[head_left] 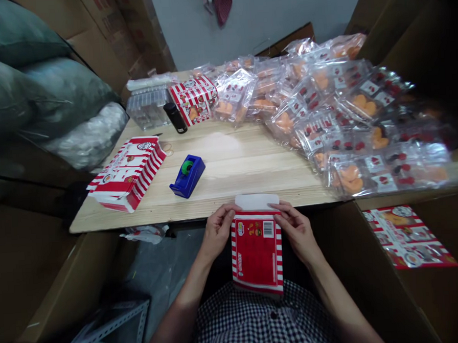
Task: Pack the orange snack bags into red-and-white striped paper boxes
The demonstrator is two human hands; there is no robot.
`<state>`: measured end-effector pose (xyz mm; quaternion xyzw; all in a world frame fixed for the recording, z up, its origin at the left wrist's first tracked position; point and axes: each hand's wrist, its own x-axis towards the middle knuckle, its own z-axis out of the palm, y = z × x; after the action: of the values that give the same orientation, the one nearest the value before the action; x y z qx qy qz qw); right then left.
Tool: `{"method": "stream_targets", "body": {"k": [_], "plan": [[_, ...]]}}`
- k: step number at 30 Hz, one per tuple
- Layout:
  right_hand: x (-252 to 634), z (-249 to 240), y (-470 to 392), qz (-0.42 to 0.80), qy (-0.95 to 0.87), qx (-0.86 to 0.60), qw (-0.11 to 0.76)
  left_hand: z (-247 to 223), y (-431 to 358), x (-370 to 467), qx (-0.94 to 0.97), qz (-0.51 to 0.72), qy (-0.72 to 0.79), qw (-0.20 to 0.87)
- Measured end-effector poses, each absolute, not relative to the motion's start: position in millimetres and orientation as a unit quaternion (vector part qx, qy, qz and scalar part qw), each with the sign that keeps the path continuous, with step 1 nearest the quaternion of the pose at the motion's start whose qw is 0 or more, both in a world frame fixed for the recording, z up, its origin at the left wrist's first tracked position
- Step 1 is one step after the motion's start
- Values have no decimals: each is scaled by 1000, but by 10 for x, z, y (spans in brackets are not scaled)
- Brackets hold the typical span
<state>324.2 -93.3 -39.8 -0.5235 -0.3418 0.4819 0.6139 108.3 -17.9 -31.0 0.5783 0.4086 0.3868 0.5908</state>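
Observation:
I hold a red-and-white striped carton (257,252) upright against my lap, its white top flap open toward the table edge. My left hand (217,228) grips the carton's upper left corner, and my right hand (296,228) grips the upper right corner. A barcode shows near the top of the carton's face. On the wooden table (233,176) in front lies a blue tape dispenser (188,175) with a green roll. To its left rests a stack of flat striped cartons (128,172).
A large heap of clear plastic packs with orange and red contents (341,119) covers the table's right half. A black bottle (175,117), another striped box (193,97) and clear trays (148,106) stand at the back. Cardboard boxes flank both sides; printed sheets (407,236) lie at right.

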Motion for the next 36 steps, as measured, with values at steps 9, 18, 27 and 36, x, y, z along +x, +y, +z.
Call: {"method": "stream_targets", "body": {"k": [9, 18, 27, 36], "plan": [[3375, -471, -1014, 576, -350, -513, 532, -345, -268, 955, 640, 333, 396, 569], [3109, -549, -909, 553, -254, -525, 595, -446, -267, 1086, 581, 407, 429, 559], [3029, -454, -769, 580, -166, -490, 629, -416, -206, 1291, 331, 442, 411, 725], [3120, -324, -709, 677, -130, -451, 567, -382, -141, 1248, 342, 414, 385, 751]]}}
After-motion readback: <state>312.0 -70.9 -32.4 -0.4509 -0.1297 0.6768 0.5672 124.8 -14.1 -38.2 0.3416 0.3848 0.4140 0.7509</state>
